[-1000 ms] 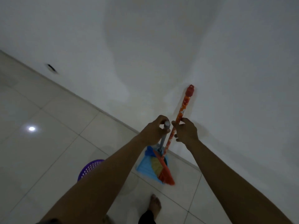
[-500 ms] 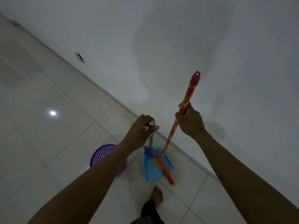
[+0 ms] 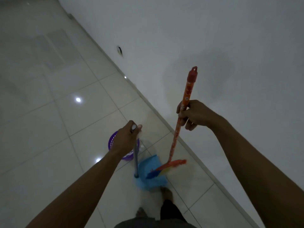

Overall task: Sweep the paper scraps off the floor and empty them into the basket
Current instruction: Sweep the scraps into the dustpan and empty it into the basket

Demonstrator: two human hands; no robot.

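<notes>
The hands, side by side a second ago, have drawn apart: the right hand (image 3: 195, 115), fingers curled round the orange broom (image 3: 174, 142), now holds it higher. The left hand (image 3: 126, 139) grips the grey pole of the blue dustpan (image 3: 146, 164), which sits just beside the purple basket (image 3: 112, 140). No paper scraps are discernible, so tipping into the basket likely comes next.

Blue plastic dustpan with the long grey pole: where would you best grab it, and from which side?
At the top end of its grey pole, coming from above, as the left hand does. The pole rises nearly upright from the blue plastic dustpan, its end at hand height.
</notes>
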